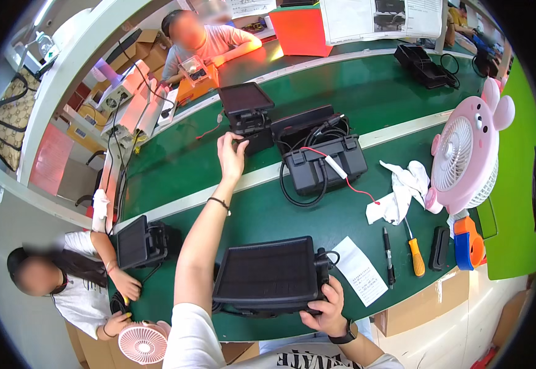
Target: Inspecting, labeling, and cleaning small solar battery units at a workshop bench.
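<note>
A black box with a flat dark panel (265, 270) lies at the table's near edge, in front of my body. My right hand (326, 307) is closed round its right end, near a short black cable. Stretched far forward, my left hand (231, 157) grips the near left corner of a second black panel box (246, 99), whose panel is tilted up. Just right of that one is an open black case (323, 163) with coiled black cables and a red wire with a white sleeve lying over its front.
A pink fan (465, 144) stands at the right by a white cloth (400, 194). Near me lie a paper slip (359, 270), a pen (389, 258), a yellow-handled screwdriver (415, 255) and tape rolls (468, 243). A co-worker at left handles another panel box (145, 243); another person sits across.
</note>
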### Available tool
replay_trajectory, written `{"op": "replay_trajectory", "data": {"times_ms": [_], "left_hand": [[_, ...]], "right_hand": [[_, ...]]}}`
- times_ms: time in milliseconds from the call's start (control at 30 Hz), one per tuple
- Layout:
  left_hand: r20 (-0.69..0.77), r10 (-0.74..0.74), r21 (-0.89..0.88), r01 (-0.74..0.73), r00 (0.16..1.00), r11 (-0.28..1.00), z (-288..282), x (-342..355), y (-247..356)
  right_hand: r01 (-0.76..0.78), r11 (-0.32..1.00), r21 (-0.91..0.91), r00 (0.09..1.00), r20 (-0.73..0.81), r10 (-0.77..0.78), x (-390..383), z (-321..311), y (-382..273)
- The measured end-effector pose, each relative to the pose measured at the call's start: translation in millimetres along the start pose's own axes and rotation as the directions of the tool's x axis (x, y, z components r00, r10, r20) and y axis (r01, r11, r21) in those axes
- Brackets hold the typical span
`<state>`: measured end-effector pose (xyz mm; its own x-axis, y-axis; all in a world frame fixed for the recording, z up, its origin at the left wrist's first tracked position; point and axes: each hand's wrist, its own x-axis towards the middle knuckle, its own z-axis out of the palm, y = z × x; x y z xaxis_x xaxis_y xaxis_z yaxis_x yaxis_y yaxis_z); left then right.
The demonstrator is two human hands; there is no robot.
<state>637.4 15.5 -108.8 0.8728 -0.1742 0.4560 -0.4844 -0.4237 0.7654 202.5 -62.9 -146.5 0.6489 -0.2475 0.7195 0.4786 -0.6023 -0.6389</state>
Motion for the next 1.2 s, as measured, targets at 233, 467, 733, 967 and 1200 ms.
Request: {"op": "replay_trajectory", "data": {"times_ms": [233, 467, 733, 967, 1200], "left_hand": [[0.08, 0.14, -0.156, -0.126, 0.987, 0.98, -42.8, -48.8, -6.3], [0.306, 0.073, -0.272, 0.013, 0.949, 0.962, -68.5, -85.4, 24.6], [0.351, 0.364, -0.232, -0.297, 0.863, 0.926, -90.0, -142.9, 43.4], [0.564, 0.074, -0.277, 0.103, 0.822, 0.955, -124.1, -134.6, 59.6], [0.428, 0.058, -0.379, 0.121, 0.902, 0.917, -184.0, -217.6, 145.8]], "right_hand": [[0.005, 1.0, -0.008, 1.0, -0.023, -0.005, 8.3, 2.9, -1.1], [0.0, 1.0, -0.03, 1.0, 0.015, 0.001, 10.3, -0.7, -5.3], [0.003, 0.999, -0.033, 0.999, -0.035, -0.005, 10.4, -1.7, -10.1], [-0.015, 1.0, -0.028, 1.0, -0.017, 0.015, 18.3, -1.5, -15.2], [-0.187, 0.972, 0.142, 0.982, 0.04, 0.183, 19.7, -18.2, -23.6]]}}
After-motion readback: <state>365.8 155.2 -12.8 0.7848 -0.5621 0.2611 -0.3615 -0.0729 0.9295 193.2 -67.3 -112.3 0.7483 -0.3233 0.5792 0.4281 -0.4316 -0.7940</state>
